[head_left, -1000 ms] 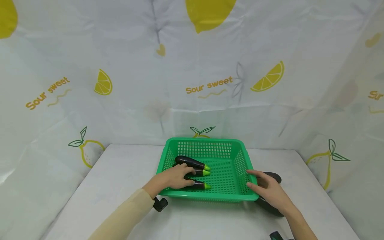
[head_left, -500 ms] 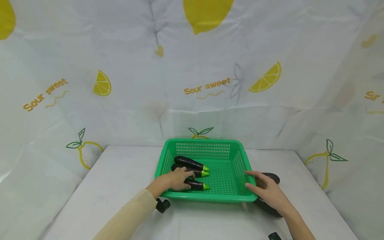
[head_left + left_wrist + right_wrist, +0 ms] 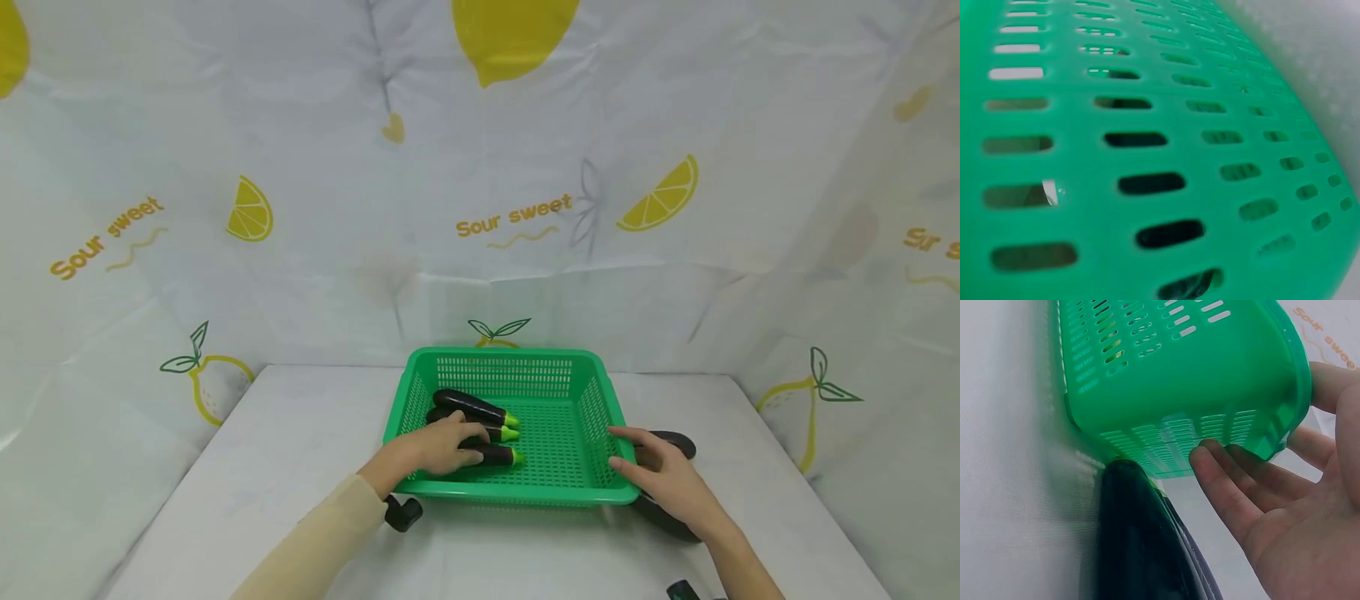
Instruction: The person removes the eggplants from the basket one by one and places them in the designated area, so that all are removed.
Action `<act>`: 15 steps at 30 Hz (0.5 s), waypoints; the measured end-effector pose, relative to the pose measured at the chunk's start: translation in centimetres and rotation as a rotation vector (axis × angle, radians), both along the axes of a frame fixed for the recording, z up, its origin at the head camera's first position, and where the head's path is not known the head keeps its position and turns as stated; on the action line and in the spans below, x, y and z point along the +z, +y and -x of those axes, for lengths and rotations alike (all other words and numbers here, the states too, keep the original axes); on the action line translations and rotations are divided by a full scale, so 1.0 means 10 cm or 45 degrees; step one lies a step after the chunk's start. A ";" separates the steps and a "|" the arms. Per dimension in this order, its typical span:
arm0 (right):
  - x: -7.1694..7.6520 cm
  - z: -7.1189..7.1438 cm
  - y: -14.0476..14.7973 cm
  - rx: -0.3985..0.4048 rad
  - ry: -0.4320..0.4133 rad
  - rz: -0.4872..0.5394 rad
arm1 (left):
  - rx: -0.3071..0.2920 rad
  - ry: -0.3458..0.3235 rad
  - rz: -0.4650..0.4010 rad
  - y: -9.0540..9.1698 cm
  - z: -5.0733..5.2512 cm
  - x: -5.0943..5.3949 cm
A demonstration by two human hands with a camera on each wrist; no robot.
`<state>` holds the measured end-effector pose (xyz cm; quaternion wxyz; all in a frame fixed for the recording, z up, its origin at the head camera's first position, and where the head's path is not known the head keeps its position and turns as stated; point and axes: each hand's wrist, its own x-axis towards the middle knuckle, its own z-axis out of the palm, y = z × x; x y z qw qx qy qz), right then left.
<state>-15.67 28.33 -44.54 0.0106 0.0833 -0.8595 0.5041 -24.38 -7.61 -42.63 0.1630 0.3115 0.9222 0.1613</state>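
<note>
Nearest us, in front of the green basket [image 3: 525,495] at its right, a small dark object [image 3: 682,590] is poking into view, too cut off to name. At the basket's front left, a dark piece [image 3: 405,515] is showing beneath our left wrist. Right of the basket, apparently two eggplants [image 3: 670,521] are lying on the tabletop [image 3: 322,433], partly under our right hand [image 3: 666,477]. That hand is resting, fingers spread, at the basket's right rim, some fingers reaching along the outer wall. Inside the basket's left half, our left hand [image 3: 441,446] is apparently gripping the nearest eggplant [image 3: 497,455] between thumb and fingers. We are probably adjusting that eggplant while steadying the basket; the next move is likely calling for a sure hold clear of its neighbour. Beyond it, a middle eggplant [image 3: 495,432] and a far eggplant [image 3: 468,404] are lying side by side, green ends pointing toward the basket's right wall. Behind the basket, a lemon-printed sheet [image 3: 337,200] is hanging.
</note>
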 end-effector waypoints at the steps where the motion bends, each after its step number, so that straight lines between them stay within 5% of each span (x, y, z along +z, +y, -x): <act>1: 0.00 0.00 0.00 0.000 -0.001 -0.001 | -0.004 0.007 -0.019 -0.01 0.00 0.00; 8: 0.00 0.00 0.00 -0.002 0.002 -0.009 | -0.024 0.046 -0.207 -0.11 0.02 0.04; 15: 0.01 0.00 -0.01 -0.003 0.016 -0.010 | 0.046 0.129 -0.426 -0.19 0.00 0.11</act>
